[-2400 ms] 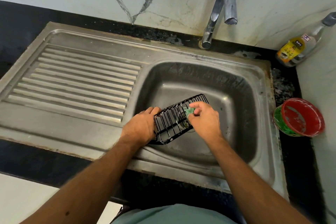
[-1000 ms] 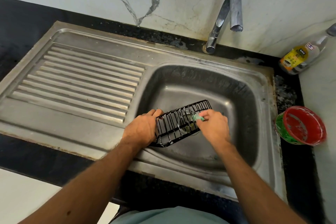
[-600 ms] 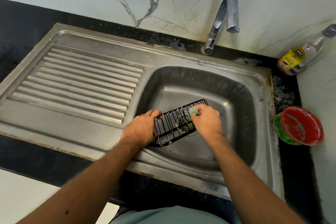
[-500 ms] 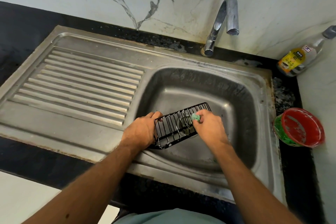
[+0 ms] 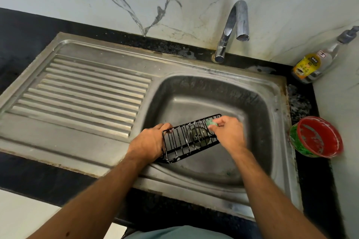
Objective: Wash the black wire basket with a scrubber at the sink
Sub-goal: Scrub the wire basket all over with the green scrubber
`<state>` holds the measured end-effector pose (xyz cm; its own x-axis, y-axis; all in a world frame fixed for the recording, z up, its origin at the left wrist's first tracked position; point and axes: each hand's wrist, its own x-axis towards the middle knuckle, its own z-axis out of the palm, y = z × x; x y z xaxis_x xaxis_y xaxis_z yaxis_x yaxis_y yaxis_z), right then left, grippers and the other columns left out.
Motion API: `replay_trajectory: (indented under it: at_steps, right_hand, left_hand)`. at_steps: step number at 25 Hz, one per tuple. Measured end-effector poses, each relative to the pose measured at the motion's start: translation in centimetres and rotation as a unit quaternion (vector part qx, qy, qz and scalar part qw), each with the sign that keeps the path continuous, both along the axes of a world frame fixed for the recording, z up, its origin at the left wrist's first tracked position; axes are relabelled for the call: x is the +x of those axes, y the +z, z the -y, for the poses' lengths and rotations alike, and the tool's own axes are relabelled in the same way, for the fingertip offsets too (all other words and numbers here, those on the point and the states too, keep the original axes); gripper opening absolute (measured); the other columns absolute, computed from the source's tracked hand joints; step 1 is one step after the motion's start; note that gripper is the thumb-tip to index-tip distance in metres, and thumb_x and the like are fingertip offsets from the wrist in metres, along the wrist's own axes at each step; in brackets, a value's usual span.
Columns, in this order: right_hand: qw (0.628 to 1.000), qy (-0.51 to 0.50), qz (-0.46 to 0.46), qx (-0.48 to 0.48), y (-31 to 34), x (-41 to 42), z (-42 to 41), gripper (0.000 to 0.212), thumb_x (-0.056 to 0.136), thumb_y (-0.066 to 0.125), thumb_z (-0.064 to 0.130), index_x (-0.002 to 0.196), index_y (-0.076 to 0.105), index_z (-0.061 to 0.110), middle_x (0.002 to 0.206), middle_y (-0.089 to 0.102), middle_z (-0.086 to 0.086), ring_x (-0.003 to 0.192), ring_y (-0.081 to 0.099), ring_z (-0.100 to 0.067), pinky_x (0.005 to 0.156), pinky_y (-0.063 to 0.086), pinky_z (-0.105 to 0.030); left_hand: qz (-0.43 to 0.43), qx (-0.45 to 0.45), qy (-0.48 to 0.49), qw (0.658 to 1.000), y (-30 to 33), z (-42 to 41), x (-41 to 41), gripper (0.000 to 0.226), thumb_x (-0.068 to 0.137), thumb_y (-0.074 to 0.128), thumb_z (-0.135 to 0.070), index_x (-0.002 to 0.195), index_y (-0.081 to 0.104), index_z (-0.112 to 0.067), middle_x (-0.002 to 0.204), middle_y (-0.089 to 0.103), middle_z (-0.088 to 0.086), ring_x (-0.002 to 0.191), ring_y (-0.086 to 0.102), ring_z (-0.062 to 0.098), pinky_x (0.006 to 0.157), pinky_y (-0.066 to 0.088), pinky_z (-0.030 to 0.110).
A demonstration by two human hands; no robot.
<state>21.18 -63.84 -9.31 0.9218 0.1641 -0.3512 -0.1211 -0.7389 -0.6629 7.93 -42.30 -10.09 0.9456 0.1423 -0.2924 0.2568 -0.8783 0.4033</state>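
Left hand (image 5: pixel 149 142) grips basket (image 5: pixel 189 138); right hand (image 5: pixel 228 134) pinches scrubber (image 5: pixel 210 123) at fingertips. Wires soapy; scrubbing partly done, rinse prob. left, tap (image 5: pixel 234 29) dry.

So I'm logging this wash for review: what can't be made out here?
- Scrubber: mostly hidden inside the right hand, head view.
- Left hand fingers: curled behind the black wire basket end.
- Bottle label: too small to read; pump cut by the right edge.
- Right hand: motion-blurred.
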Motion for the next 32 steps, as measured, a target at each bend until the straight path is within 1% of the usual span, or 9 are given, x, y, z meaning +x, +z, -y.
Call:
replay_trajectory:
  at_steps: [5,9,12,14,18,20,25,29,32]
  right_hand:
    - [0.991,0.075,-0.006,-0.113,0.1,-1.4,2.7,0.019,0.086,0.076,0.029,0.071,0.066,0.034,0.088,0.073,0.008,0.082,0.067,-0.009,0.09,0.056,-0.031]
    - [0.999,-0.003,0.038,-0.012,0.1,-0.6,0.5,0.01,0.085,0.077,0.025,0.085,0.072,0.033,0.09,0.073,0.011,0.089,0.068,-0.007,0.088,0.054,-0.027]
    - [0.999,0.001,0.04,0.02,-0.2,-1.0,0.4,0.024,0.087,0.076,0.022,0.11,0.074,0.029,0.099,0.071,0.009,0.086,0.066,-0.004,0.086,0.053,-0.022]
    - [0.999,0.005,0.027,0.018,-0.5,-1.9,1.8,0.023,0.085,0.075,0.019,0.102,0.076,0.034,0.096,0.072,0.013,0.083,0.065,-0.001,0.084,0.053,-0.02]
    - [0.988,-0.121,0.046,0.079,0.2,0.3,3.6,0.018,0.077,0.079,0.025,0.085,0.078,0.041,0.082,0.076,0.016,0.082,0.071,-0.006,0.091,0.057,-0.038]
    - [0.993,-0.079,0.056,0.064,0.4,1.6,2.5,0.018,0.08,0.08,0.022,0.095,0.079,0.032,0.089,0.077,0.013,0.083,0.07,-0.002,0.093,0.056,-0.032]
    - [0.999,-0.027,0.016,-0.026,-0.8,-0.3,2.0,0.019,0.088,0.074,0.02,0.105,0.074,0.03,0.102,0.073,0.013,0.081,0.064,0.001,0.07,0.044,-0.009]
    - [0.997,0.021,-0.005,-0.072,-0.9,-0.8,4.1,0.019,0.085,0.075,0.019,0.087,0.068,0.036,0.103,0.074,0.011,0.089,0.068,-0.007,0.086,0.054,-0.023]
    - [0.999,-0.017,0.034,-0.019,-0.8,-0.1,2.6,0.016,0.086,0.075,0.018,0.097,0.073,0.029,0.103,0.074,0.009,0.093,0.067,-0.006,0.091,0.051,-0.023]
  left_hand:
    - [0.007,0.002,-0.015,1.0,0.1,0.0,-0.1,0.028,0.096,0.059,-0.038,0.121,0.045,-0.038,0.119,0.061,-0.009,0.096,0.07,0.029,0.077,0.054,0.04]
    - [0.007,-0.005,-0.007,1.0,0.3,0.0,-0.2,0.026,0.097,0.058,-0.039,0.12,0.047,-0.037,0.12,0.061,-0.01,0.099,0.069,0.028,0.075,0.052,0.037]
    - [0.009,-0.005,0.0,1.0,0.3,0.1,-0.1,0.026,0.096,0.057,-0.038,0.119,0.046,-0.038,0.12,0.061,-0.01,0.099,0.069,0.029,0.074,0.052,0.038]
    - [0.011,-0.005,-0.007,1.0,0.0,-0.1,-0.2,0.026,0.096,0.058,-0.037,0.119,0.045,-0.039,0.118,0.061,-0.01,0.097,0.069,0.029,0.075,0.055,0.04]
    - [0.002,-0.007,-0.012,1.0,-0.1,-0.2,0.2,0.029,0.095,0.061,-0.036,0.12,0.046,-0.037,0.115,0.061,-0.009,0.096,0.069,0.026,0.079,0.056,0.039]
    - [0.0,-0.009,-0.013,1.0,0.0,-0.1,0.1,0.031,0.095,0.061,-0.033,0.122,0.047,-0.037,0.117,0.061,-0.009,0.098,0.069,0.027,0.079,0.055,0.039]
    - [0.005,-0.01,-0.019,1.0,-0.2,-0.2,0.0,0.032,0.094,0.062,-0.041,0.12,0.043,-0.042,0.115,0.061,-0.012,0.095,0.07,0.024,0.081,0.058,0.039]
    - [0.02,-0.007,-0.027,0.999,-0.5,-0.4,0.1,0.033,0.093,0.062,-0.041,0.122,0.045,-0.041,0.116,0.06,-0.013,0.096,0.069,0.023,0.082,0.056,0.038]
    - [0.013,-0.011,-0.025,1.0,-0.5,-0.3,0.0,0.034,0.092,0.063,-0.037,0.121,0.045,-0.041,0.117,0.061,-0.014,0.097,0.069,0.023,0.083,0.057,0.039]
